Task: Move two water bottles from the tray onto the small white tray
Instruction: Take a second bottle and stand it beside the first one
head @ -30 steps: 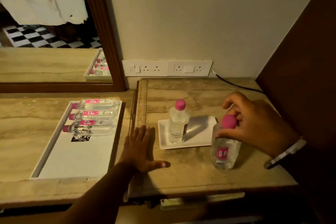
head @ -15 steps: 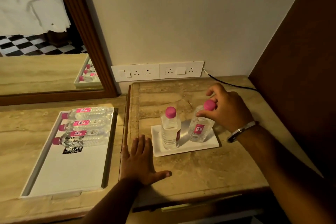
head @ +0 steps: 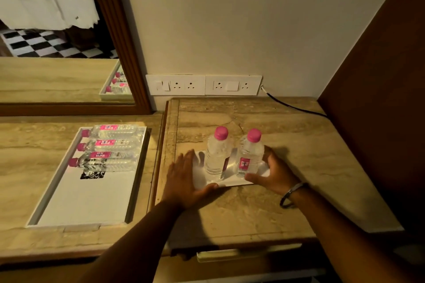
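Two clear water bottles with pink caps stand upright side by side on the small white tray (head: 230, 182): the left bottle (head: 216, 156) and the right bottle (head: 249, 157), its pink label facing me. My left hand (head: 184, 179) lies against the tray's left end with the thumb on its front edge. My right hand (head: 273, 172) cups the tray's right end, thumb along the front. Neither hand touches a bottle. On the lower counter to the left sits the large white tray (head: 92, 200).
Three more bottles (head: 110, 145) lie flat at the far end of the large tray. A socket panel (head: 203, 85) and a black cable (head: 294, 107) run along the wall behind. A mirror (head: 57, 53) stands at the left, a dark wooden panel (head: 379, 99) at the right.
My right hand set the second bottle upright on the small tray and let go of its cap. Both hands moved to the ends of the small tray.
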Action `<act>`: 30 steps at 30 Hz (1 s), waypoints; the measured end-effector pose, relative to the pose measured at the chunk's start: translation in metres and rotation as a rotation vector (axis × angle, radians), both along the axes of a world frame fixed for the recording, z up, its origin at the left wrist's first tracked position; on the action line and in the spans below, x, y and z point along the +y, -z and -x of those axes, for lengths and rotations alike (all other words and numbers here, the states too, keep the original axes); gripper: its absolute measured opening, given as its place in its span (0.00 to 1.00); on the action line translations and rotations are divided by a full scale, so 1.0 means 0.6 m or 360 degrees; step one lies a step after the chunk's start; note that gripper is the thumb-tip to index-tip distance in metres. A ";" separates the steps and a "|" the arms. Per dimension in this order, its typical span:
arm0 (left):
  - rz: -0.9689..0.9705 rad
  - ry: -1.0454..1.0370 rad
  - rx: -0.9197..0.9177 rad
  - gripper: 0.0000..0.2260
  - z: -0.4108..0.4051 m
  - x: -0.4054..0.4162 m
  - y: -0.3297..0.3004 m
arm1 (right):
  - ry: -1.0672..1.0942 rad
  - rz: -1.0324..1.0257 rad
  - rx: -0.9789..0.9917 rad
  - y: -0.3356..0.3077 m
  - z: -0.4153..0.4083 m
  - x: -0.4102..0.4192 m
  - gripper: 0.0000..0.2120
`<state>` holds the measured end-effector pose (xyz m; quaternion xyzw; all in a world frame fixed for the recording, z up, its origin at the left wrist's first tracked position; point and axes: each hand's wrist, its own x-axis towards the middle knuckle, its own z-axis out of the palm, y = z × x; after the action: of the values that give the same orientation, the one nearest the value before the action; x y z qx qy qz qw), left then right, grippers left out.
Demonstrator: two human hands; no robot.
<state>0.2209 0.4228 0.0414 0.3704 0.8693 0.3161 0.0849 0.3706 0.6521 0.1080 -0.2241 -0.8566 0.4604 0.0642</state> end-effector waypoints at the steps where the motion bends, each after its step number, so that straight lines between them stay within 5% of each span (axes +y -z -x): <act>1: 0.0009 0.0008 -0.0047 0.54 -0.001 0.013 -0.002 | -0.0026 -0.0012 -0.0032 0.017 0.000 0.002 0.44; 10: 0.0092 0.0042 0.0000 0.42 -0.001 0.044 0.003 | 0.0067 -0.0019 -0.0004 0.078 0.020 0.029 0.29; 15: -0.0134 0.0138 -0.0002 0.32 0.009 0.050 -0.007 | 0.0104 0.0017 0.0031 0.088 0.015 0.035 0.24; 30: -0.0193 0.0209 0.0009 0.33 0.014 0.051 -0.007 | -0.0032 -0.0107 0.0114 0.085 0.011 0.032 0.29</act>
<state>0.2126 0.4533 0.0458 0.4318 0.8227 0.3609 0.0804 0.3638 0.6711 0.0570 -0.1967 -0.8708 0.4398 0.0976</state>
